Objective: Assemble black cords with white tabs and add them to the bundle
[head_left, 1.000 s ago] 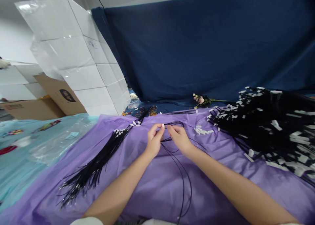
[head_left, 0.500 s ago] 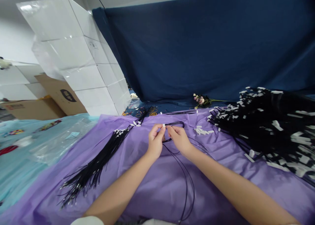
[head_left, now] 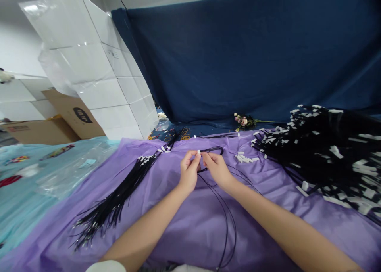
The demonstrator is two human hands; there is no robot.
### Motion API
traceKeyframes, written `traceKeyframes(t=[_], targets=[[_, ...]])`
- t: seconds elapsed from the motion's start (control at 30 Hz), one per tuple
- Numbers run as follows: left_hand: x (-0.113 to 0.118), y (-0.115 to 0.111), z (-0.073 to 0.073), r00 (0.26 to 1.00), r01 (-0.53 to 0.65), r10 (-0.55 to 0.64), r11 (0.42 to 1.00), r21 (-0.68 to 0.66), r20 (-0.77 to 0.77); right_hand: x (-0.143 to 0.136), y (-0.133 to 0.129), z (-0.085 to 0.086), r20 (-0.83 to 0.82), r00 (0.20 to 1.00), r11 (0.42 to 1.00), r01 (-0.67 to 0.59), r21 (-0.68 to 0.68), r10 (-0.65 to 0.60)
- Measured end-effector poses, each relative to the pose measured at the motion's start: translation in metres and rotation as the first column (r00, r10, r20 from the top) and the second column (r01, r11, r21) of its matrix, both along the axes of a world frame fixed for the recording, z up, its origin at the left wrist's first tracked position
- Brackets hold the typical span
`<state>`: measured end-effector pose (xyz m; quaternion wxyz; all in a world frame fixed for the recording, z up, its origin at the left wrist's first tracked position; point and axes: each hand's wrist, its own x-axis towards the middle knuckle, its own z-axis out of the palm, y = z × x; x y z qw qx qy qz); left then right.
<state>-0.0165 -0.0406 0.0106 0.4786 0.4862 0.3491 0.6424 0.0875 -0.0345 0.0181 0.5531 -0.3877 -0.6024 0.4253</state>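
My left hand (head_left: 189, 169) pinches a small white tag (head_left: 199, 152) at the end of a black cord bundle. Close beside it, my right hand (head_left: 216, 167) has its fingers closed on the black cords (head_left: 212, 149), which loop behind it. Thin cord loops (head_left: 226, 220) hang down over the purple cloth (head_left: 184, 224) between my forearms. A long bunch of black cords with white tags (head_left: 122, 192) lies to the left of my hands. Several loose white tags (head_left: 245, 158) lie to the right.
A large heap of black tagged cords (head_left: 324, 153) covers the right side. White boxes (head_left: 110, 85) are stacked at the back left, near an open cardboard box (head_left: 41, 131). Artificial flowers (head_left: 242, 121) lie before a blue curtain (head_left: 253, 62). A clear plastic bag (head_left: 71, 173) lies at left.
Both hands keep their hold on the tag and cords and have barely moved. The hanging cord loops have shifted slightly to the right.
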Motion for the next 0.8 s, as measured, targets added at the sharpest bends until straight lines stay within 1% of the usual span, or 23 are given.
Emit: traceKeyframes(t=[0.27,0.53,0.67,0.8], targets=[[-0.008,0.007,0.005,0.999,0.037,-0.037,0.999,-0.039,0.007,-0.002,0.004,-0.002,-0.021,0.999,0.998,-0.043,-0.034,0.043],[-0.016,0.012,0.009,0.999,0.033,-0.032,0.998,-0.045,0.02,0.0,0.003,0.003,-0.137,0.984,0.981,-0.137,-0.14,0.118],[-0.021,0.018,0.009,0.997,0.031,-0.027,0.998,-0.051,0.075,0.002,0.002,0.006,-0.158,0.98,0.971,-0.151,-0.186,0.122],[-0.025,0.022,0.012,0.985,0.022,0.0,0.992,-0.127,0.17,0.003,0.002,0.007,-0.179,0.979,0.968,-0.139,-0.211,0.101]])
